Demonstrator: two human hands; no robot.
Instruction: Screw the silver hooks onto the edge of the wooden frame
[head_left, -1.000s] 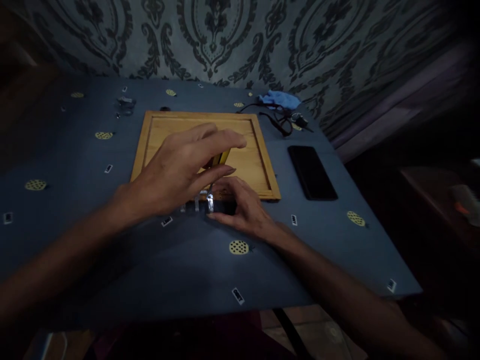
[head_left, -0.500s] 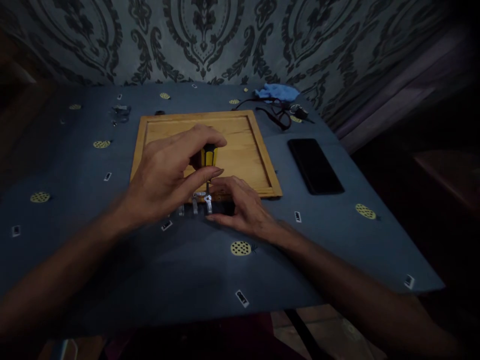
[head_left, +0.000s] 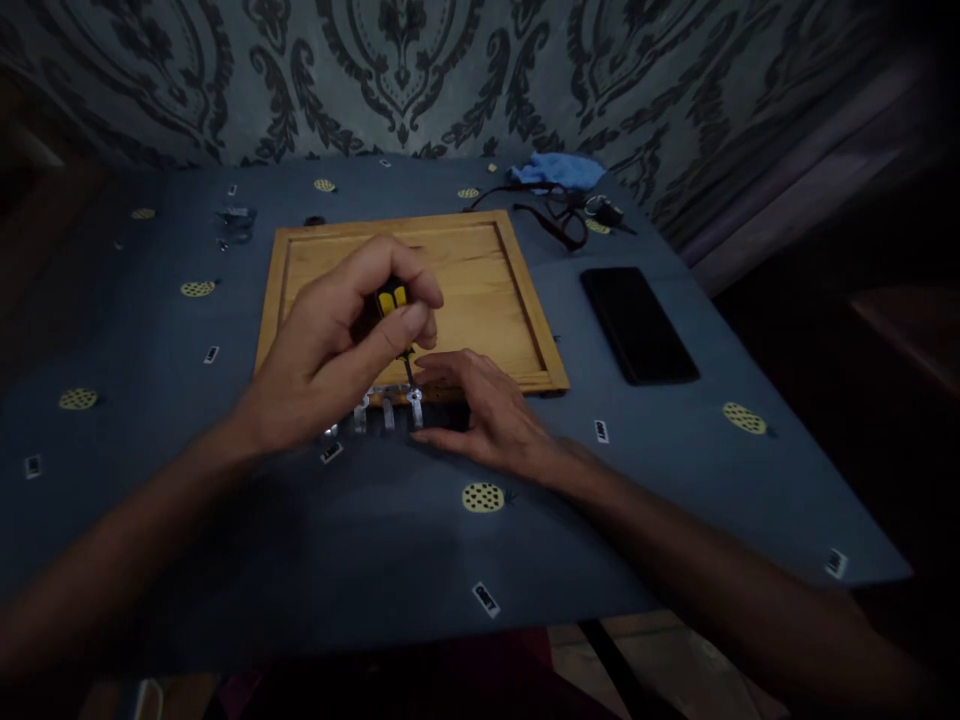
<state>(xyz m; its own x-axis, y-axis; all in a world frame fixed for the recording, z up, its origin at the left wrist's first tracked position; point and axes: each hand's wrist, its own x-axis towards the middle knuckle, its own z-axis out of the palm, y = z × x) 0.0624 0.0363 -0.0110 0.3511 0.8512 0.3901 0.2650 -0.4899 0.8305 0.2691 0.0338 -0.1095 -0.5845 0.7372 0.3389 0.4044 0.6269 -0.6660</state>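
A screwdriver (head_left: 393,300) with a yellow and black handle is in my left hand (head_left: 337,345), its fingers and thumb curled round the handle. The shaft slants down to a metal hook (head_left: 416,408), one of several in a row along the near edge of a framed wooden board (head_left: 465,290). Beside that hook is my right hand (head_left: 487,410), fingers on top at the board's edge and thumb below, closed around the end of the hook row. Its exact contact is partly hidden in shadow.
A black phone (head_left: 637,325) lies right of the board. Eyeglasses (head_left: 559,225), keys (head_left: 607,213) and a blue cloth (head_left: 559,172) are at the back right. Small clear and metal pieces (head_left: 237,222) lie at the back left. A patterned wall (head_left: 405,80) rises behind the table.
My left hand has tilted the screwdriver's handle leftward and shifted its grip, with the thumb now across the handle. My right hand stays in place. The view has shifted slightly.
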